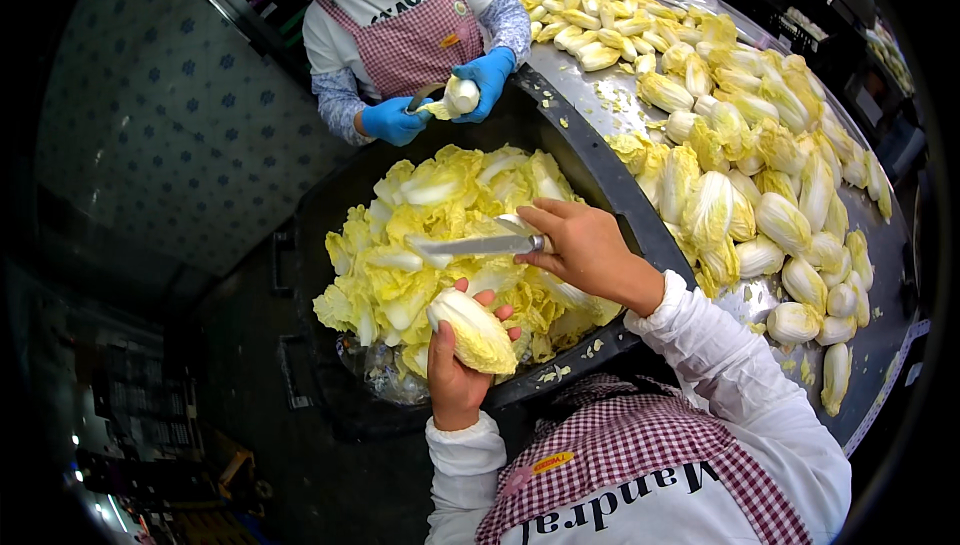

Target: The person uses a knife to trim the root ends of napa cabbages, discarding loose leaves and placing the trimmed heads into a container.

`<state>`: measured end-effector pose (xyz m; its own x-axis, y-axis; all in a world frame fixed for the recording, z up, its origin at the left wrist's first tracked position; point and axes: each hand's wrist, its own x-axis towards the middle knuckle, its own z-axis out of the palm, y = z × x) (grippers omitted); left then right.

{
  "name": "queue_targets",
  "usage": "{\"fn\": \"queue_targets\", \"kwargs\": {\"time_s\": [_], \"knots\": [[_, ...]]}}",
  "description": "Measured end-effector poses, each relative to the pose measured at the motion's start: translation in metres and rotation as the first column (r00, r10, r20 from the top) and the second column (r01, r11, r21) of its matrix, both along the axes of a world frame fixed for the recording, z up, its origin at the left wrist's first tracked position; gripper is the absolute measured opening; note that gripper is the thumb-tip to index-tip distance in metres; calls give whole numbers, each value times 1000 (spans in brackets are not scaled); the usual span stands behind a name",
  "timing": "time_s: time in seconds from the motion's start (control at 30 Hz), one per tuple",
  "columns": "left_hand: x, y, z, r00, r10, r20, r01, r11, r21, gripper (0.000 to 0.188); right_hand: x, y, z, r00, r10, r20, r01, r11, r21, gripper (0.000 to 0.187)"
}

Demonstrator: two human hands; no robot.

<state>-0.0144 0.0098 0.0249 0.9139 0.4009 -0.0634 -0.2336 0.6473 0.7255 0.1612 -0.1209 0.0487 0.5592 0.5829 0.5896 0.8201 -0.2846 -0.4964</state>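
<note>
The person wears a white long-sleeved top with loose, creased sleeves ending in gathered cuffs at both wrists, under a bib apron of small red-and-white check with dark lettering across its white chest panel and a small yellow oval badge, while the left hand and right hand are ungloved.

The long knife in the right hand has a smooth steel blade with a dull shine. The small pale-yellow cabbage gripped by the left hand looks waxy, its leaves crinkled and lightly glossy. Right of both hands, the grey metal bench is brushed, satiny and wet-looking. The red-and-white checked apron below the hands is matt woven cloth, and the white sleeves are soft matt fabric.
</note>
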Motion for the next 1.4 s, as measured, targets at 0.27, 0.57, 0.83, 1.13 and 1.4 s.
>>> {"fn": "queue_targets", "kwargs": {"time_s": [0.27, 0.57, 0.83, 1.13, 1.4], "knots": [[0, -6, -7, 997, 2, 76, -10, 994, 107, 80, -35, 4, 16, 783, 402, -474, -392, 911, 125, 31], [2, -2, 4, 1000, 6, -23, 8, 821, 571, 68, -36, 4, 3, 785, 503, -361, -442, 864, 243, 27], [13, -11, 6, 970, 239, -50, -93, 553, 828, 27, -42, -4, 14, 745, 484, -459, -396, 875, 280, 20], [13, -14, -9, 980, 192, 42, -147, 575, 805, 28, -41, -8, 13, 825, 442, -353, -414, 897, 156, 26], [10, -8, -3, 985, 166, 42, -125, 528, 840, 32, -45, -9, 23, 790, 518, -327, -503, 853, 136, 30]]}}
